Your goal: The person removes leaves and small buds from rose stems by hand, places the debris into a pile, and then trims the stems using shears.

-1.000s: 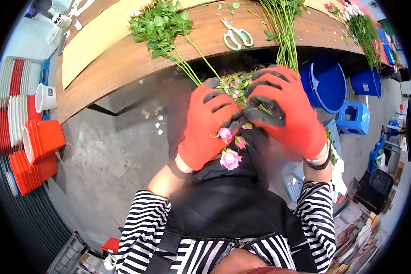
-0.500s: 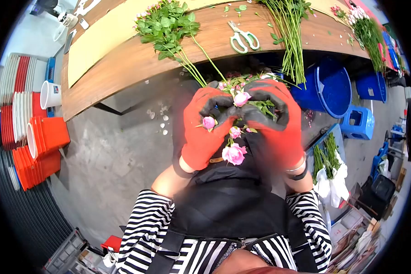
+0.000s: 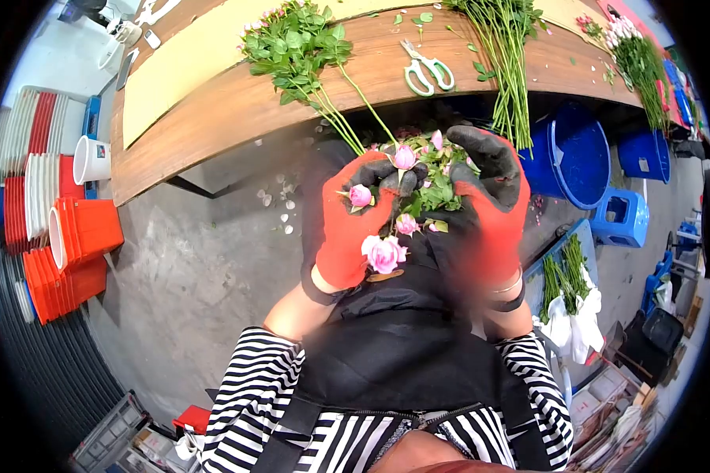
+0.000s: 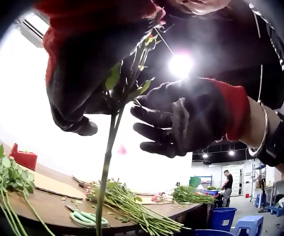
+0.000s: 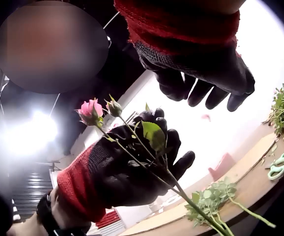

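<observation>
In a red and black glove, my left hand (image 3: pixel 353 225) grips a rose stem (image 4: pixel 110 152) below its branching top. Pink blooms (image 3: pixel 385 254) and smaller buds (image 3: pixel 360 195) stick out around that hand, with a green leaf (image 5: pixel 154 135) on the stem in the right wrist view. My right hand (image 3: pixel 497 205), gloved alike, is beside the stem with its fingers apart and nothing seen in them. In the left wrist view the right fingers (image 4: pixel 154 118) point toward the stem. Below the hands lies a heap of leaves and petals (image 3: pixel 438 189).
On the wooden table (image 3: pixel 237 110) lie leafy roses (image 3: pixel 300 51), green-handled scissors (image 3: pixel 427 69) and a bundle of long stems (image 3: pixel 506 87). Blue buckets (image 3: pixel 580 158) and a blue stool (image 3: pixel 621 217) stand at the right. Orange bins (image 3: pixel 87 229) are at the left. A person (image 4: pixel 227 187) stands in the background.
My right hand has drawn away from the stem and its fingers have spread. My left hand still holds the rose, whose largest bloom has shifted slightly left.
</observation>
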### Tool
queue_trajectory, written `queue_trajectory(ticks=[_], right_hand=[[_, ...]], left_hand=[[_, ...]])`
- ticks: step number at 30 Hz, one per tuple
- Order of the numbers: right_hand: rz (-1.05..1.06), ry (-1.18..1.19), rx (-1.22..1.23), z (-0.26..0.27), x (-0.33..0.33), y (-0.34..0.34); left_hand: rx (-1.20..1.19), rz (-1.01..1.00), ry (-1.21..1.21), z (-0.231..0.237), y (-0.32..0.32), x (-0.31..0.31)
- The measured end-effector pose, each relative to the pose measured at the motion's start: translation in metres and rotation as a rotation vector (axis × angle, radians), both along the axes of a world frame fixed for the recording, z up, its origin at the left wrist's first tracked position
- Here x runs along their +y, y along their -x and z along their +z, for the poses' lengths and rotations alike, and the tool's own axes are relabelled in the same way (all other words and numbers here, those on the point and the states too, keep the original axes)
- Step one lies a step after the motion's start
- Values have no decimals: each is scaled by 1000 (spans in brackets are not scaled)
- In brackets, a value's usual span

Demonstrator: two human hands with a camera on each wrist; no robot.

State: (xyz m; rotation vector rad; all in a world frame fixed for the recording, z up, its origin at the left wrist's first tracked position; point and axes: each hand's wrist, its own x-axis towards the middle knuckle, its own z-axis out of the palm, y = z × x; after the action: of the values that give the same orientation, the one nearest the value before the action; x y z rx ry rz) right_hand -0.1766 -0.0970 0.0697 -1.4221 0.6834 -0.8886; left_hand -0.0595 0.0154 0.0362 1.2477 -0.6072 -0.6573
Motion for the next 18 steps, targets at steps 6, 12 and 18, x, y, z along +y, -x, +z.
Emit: queue_trajectory(ticks=[6, 12, 18], right_hand=[[134, 282, 128, 0, -4, 7], [174, 357, 31, -5, -1, 11], [206, 932, 193, 11, 20, 3]], left_hand=[[21, -71, -9, 2, 0, 0], [113, 13, 25, -10, -3, -4], [308, 108, 5, -4, -5, -11]])
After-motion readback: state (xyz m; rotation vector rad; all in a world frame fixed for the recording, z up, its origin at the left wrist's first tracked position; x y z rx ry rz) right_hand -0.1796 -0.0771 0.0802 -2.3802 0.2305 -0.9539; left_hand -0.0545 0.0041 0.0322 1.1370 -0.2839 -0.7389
